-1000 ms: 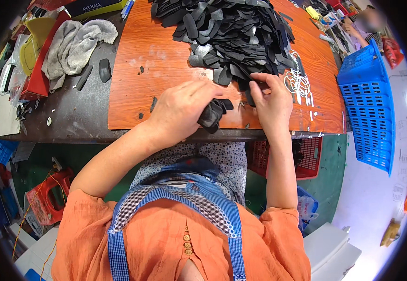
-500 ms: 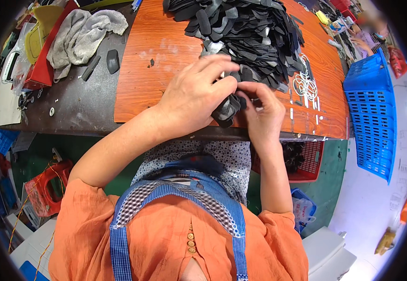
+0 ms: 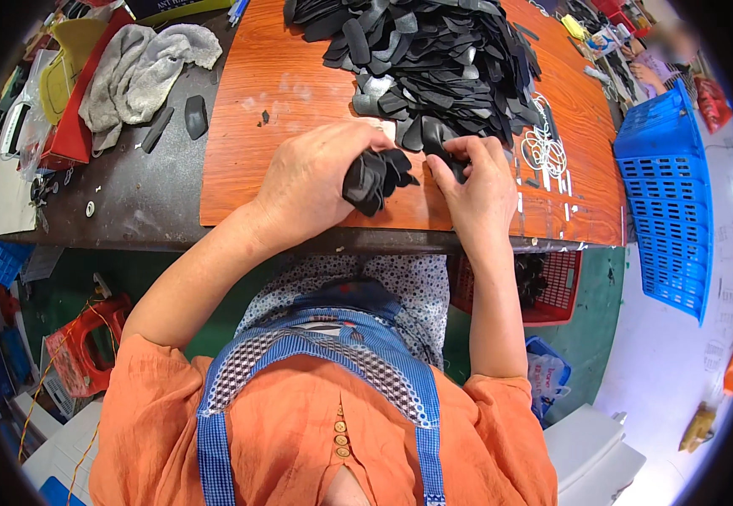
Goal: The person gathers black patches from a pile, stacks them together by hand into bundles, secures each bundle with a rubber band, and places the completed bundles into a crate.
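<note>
Left hand: the left hand (image 3: 320,181) sits over the near edge of the orange board (image 3: 299,101), fingers clenched around a bundle of black pieces (image 3: 375,177) that fans out to the right of the palm. Held up off the board like that, the bundle looks like a gathered stack kept tidy in one fist.

Right hand: the right hand (image 3: 476,181) is just beside the bundle, fingertips pinching one dark piece at the foot of the big heap. It grasps lightly, thumb and forefinger only, as one does when picking singles off a pile.

Heap: a large pile of black pieces (image 3: 434,59) covers the far middle of the board, spilling toward both hands, so it lies within easy reach of either one.

Board and counter: the board lies on a grey counter (image 3: 122,202), giving a smooth surface right in front of the person.

Left side: grey rags (image 3: 130,72) lie bunched on the counter, with a small dark oval piece (image 3: 195,115) just beside them, apart from the heap.

Right side: a blue basket (image 3: 670,194) stands off the board's right end; a red crate (image 3: 543,287) with dark pieces inside sits below the counter edge, near the right forearm.

White loops: thin white rings (image 3: 543,143) lie on the board just right of the right hand.
</note>
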